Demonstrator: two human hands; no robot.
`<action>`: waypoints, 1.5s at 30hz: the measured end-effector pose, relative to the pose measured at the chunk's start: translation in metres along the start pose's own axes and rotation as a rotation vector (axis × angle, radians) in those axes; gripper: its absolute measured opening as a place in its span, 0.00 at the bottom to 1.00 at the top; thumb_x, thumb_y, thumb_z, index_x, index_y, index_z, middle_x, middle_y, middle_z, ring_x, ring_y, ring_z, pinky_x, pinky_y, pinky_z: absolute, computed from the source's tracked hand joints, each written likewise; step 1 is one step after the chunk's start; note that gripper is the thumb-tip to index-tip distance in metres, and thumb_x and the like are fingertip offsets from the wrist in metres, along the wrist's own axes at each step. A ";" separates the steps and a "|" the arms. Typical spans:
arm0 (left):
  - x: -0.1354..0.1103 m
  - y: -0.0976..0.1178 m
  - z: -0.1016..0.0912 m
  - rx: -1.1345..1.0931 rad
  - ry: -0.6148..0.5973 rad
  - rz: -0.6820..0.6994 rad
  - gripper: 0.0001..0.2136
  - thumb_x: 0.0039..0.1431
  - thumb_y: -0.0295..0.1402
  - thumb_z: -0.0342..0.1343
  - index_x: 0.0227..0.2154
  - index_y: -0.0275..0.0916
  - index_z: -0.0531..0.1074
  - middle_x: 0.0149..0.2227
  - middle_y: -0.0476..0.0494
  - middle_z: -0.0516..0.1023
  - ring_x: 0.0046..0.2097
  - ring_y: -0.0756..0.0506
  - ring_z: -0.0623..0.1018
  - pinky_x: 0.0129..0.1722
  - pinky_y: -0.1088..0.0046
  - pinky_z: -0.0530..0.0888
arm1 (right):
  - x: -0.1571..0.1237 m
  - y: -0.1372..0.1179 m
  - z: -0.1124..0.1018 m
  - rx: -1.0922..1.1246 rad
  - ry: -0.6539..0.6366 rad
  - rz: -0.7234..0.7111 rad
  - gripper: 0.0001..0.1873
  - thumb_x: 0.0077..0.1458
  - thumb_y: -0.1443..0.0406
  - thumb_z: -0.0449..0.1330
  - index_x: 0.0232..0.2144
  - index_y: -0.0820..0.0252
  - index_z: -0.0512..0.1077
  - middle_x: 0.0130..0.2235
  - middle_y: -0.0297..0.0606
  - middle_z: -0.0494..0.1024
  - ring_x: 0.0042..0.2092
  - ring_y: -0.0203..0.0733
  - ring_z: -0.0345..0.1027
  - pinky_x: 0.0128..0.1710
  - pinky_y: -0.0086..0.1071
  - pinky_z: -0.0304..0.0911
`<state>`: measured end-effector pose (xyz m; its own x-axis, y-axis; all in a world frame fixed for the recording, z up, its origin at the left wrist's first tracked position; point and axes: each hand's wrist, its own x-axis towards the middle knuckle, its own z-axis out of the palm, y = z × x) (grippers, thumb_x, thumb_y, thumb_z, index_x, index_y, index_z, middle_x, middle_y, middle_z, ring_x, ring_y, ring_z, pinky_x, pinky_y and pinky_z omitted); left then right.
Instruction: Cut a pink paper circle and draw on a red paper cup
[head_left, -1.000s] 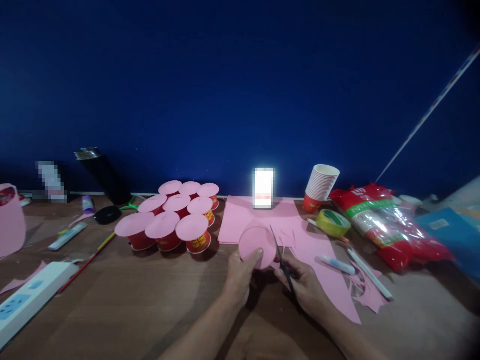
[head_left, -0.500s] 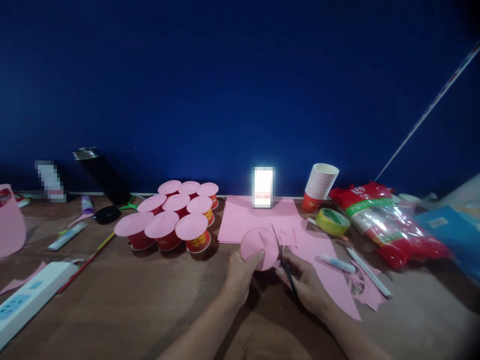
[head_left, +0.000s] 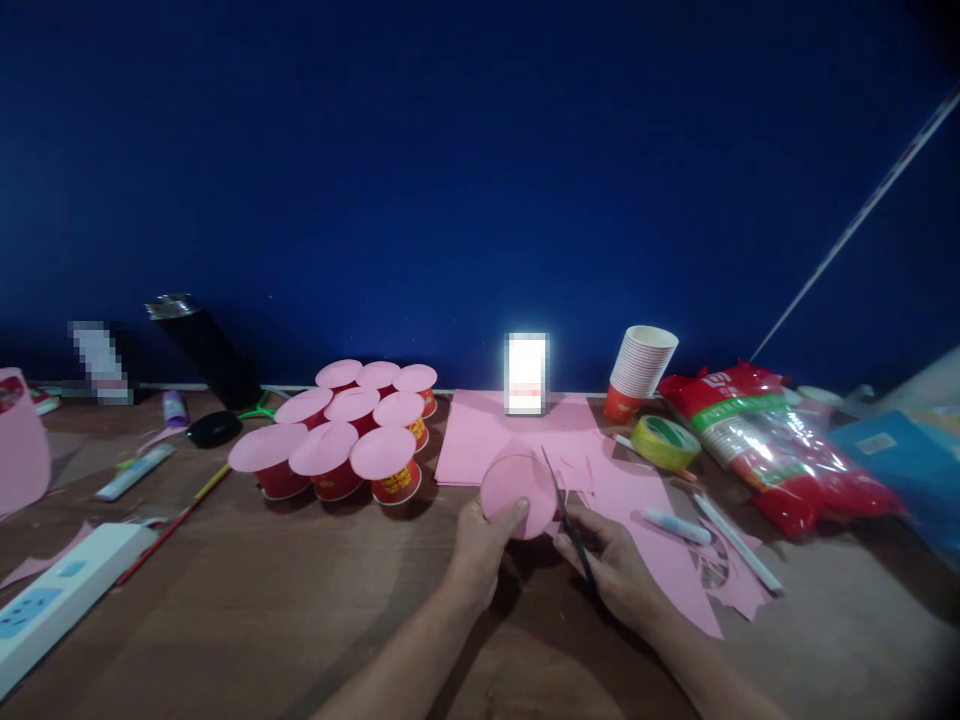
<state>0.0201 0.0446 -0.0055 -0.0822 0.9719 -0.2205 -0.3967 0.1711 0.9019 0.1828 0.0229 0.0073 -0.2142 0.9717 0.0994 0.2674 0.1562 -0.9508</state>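
A round piece of pink paper [head_left: 517, 492] is pinched between the thumb and fingers of my left hand [head_left: 486, 545]. My right hand [head_left: 607, 562] grips a pair of dark scissors [head_left: 576, 545], whose blade points up beside the circle's right edge. Behind my hands lies a stack of pink paper sheets [head_left: 476, 440]. Several red paper cups [head_left: 396, 487] stand in rows to the left, each topped with a pink paper disc [head_left: 382, 452]. The scissors' handles are mostly hidden by my fingers.
On the right are stacked paper cups [head_left: 643, 360], a yellow-green tape roll [head_left: 665, 443], a red plastic pack [head_left: 772, 440], a marker [head_left: 676, 527] and pink scraps [head_left: 739, 580]. A power strip [head_left: 67, 600], black flask [head_left: 202, 345] and red stick [head_left: 172, 525] lie left. A bright phone [head_left: 526, 375] stands behind.
Both hands stay in almost the same place. The shadow of the scissors across the pink circle has gone, and the circle has shifted very slightly.
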 end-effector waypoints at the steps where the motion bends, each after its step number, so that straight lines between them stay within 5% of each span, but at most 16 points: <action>1: 0.000 0.000 0.000 -0.005 0.000 0.002 0.20 0.38 0.39 0.69 0.32 0.29 0.78 0.27 0.40 0.80 0.28 0.48 0.76 0.30 0.74 0.74 | 0.000 0.000 0.000 0.005 0.001 0.005 0.20 0.53 0.57 0.61 0.46 0.62 0.73 0.30 0.35 0.74 0.31 0.37 0.66 0.31 0.27 0.63; 20: 0.002 -0.005 -0.002 -0.057 -0.056 0.016 0.21 0.41 0.39 0.68 0.36 0.27 0.76 0.30 0.36 0.81 0.31 0.45 0.78 0.32 0.71 0.74 | -0.001 0.001 -0.001 -0.024 -0.009 0.042 0.21 0.52 0.54 0.62 0.43 0.63 0.74 0.23 0.30 0.66 0.24 0.33 0.55 0.23 0.26 0.55; 45: -0.001 0.000 0.001 -0.146 -0.013 0.009 0.20 0.40 0.38 0.69 0.35 0.29 0.76 0.31 0.38 0.81 0.30 0.45 0.78 0.33 0.71 0.75 | -0.003 0.008 -0.002 0.001 -0.021 0.111 0.22 0.52 0.55 0.62 0.45 0.63 0.73 0.23 0.29 0.64 0.23 0.31 0.54 0.21 0.25 0.53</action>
<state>0.0212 0.0441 -0.0045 -0.0747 0.9754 -0.2073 -0.5253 0.1382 0.8396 0.1877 0.0218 0.0003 -0.2027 0.9792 -0.0124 0.2897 0.0478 -0.9559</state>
